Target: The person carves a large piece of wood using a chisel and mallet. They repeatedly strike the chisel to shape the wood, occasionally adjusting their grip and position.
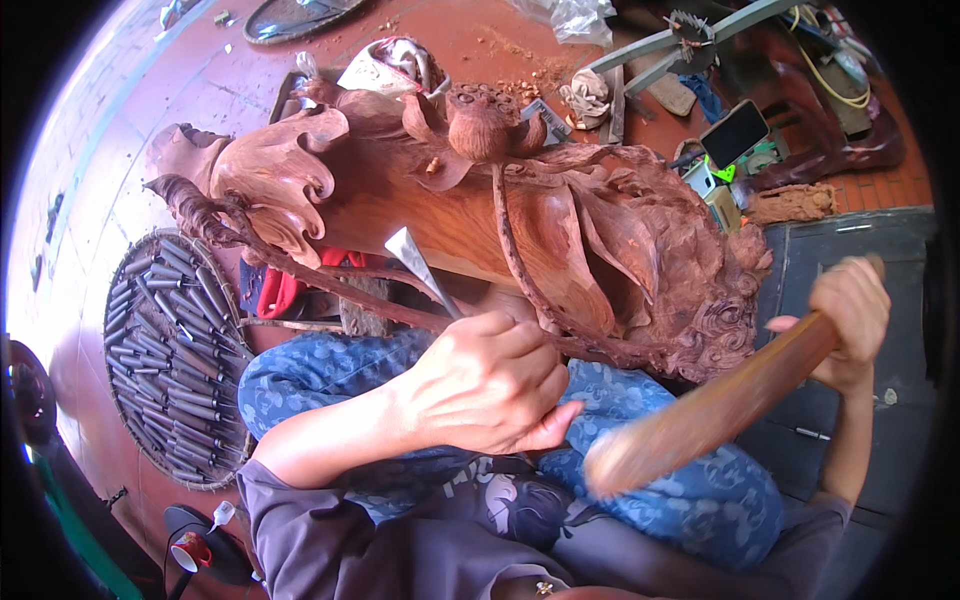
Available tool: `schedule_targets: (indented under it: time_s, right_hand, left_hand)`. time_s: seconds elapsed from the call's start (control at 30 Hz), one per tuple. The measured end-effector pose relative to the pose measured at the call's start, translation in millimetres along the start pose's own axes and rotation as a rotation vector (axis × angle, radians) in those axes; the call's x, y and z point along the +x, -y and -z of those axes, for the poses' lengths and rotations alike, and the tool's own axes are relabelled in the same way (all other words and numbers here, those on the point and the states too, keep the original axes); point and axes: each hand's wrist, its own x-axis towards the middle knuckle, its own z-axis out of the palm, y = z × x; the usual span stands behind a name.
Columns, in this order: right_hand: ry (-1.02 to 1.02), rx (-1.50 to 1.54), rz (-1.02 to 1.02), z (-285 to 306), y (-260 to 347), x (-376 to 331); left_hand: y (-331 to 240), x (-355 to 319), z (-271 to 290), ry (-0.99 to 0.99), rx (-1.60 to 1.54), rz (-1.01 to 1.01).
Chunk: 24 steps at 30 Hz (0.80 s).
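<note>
A large reddish-brown wood carving (430,215) lies across in front of my lap, with leaf, stem and flower shapes cut into it. My left hand (490,380) is closed around a carving chisel (425,275), whose bright flared end points up and left over the smooth middle of the carving. The rest of the chisel is hidden in the fist. Out to the right, my right hand (850,315) grips a wooden mallet (710,405) by its far end. The mallet's thick end, blurred by motion, hangs over my right thigh, apart from the chisel.
A round basket (112,375) holding many dark-handled chisels (185,350) stands at left. Red-handled tools (280,290) lie under the carving. At the upper right are a phone (735,135) and a metal frame (690,50); a dark board (850,270) spans the right side. A red cup (190,550) sits lower left.
</note>
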Motion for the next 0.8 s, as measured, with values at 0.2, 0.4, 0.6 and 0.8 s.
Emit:
schedule_targets:
  time_s: [0.2, 0.4, 0.6, 0.8]
  right_hand:
    - [-0.188, 0.124, 0.337, -76, 30, 45]
    - [-0.113, 0.141, 0.445, -79, 54, 57]
    - [0.061, 0.220, 0.661, -95, 74, 63]
    - [0.125, 0.265, 0.660, -101, 82, 52]
  left_hand:
    - [-5, -12, 12, 0.050, 0.083, 0.070]
    - [-31, -3, 38, 0.182, 0.165, 0.402]
    - [-21, -10, 57, -0.006, 0.547, 0.932]
    - [-35, -13, 57, 0.169, 0.417, 1.035]
